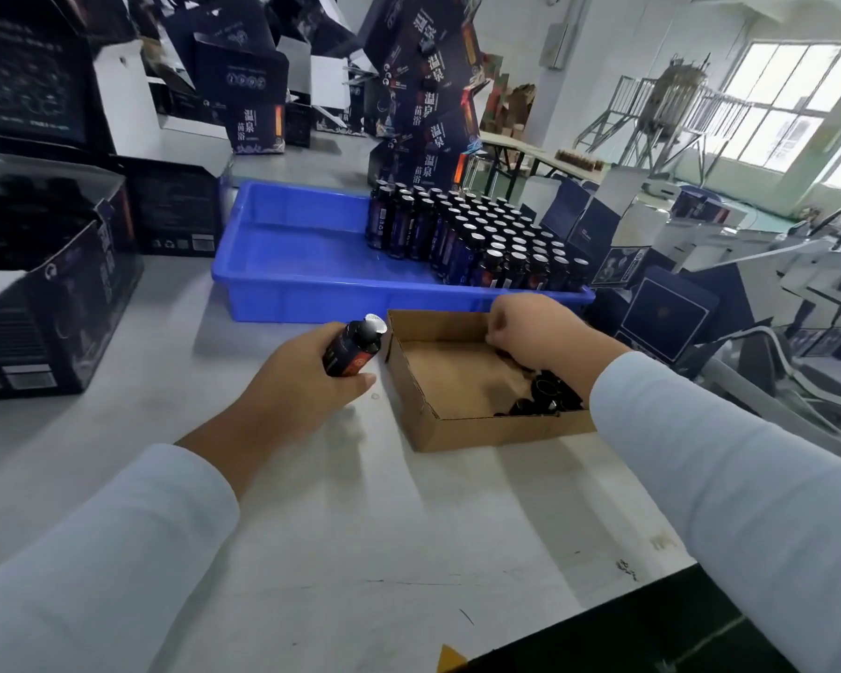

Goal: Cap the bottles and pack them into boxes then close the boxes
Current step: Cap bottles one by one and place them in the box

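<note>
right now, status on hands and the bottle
Left hand grips uncapped bottle. Right hand curled inside cardboard tray above caps. Nothing blocking.

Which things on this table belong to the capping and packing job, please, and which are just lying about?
In use:
- bottle, gripped by the left hand
- black caps in the cardboard tray, where the right hand reaches
- uncapped bottles in the blue crate
- dark boxes

Lying about:
- metal frames by the window
</note>
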